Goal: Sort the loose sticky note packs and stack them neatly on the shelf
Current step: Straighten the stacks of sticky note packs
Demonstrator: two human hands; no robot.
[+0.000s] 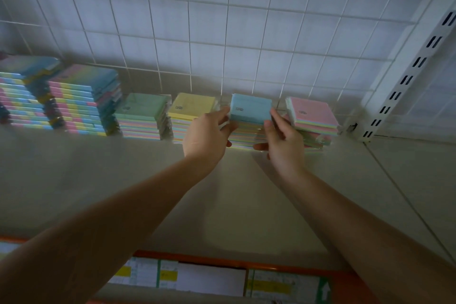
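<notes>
1. The left hand [209,131] holds the left edge of the blue-topped pack [250,108]; its fingers are curled around that side, with the thumb lower, near the stack under it.
2. The right hand [283,138] pinches the right edge of the same pack, fingers bent and only a little apart.
3. This pack sits on top of a stack at the far side of the shelf [148,180], against the wire grid [222,32].
4. Just left of it stand a yellow-topped stack [191,106] and a green-topped stack [143,106]; just right is a pink-topped stack [313,111], slightly crooked.
5. At the far left are 2 taller stacks [84,99] of striped packs.
</notes>
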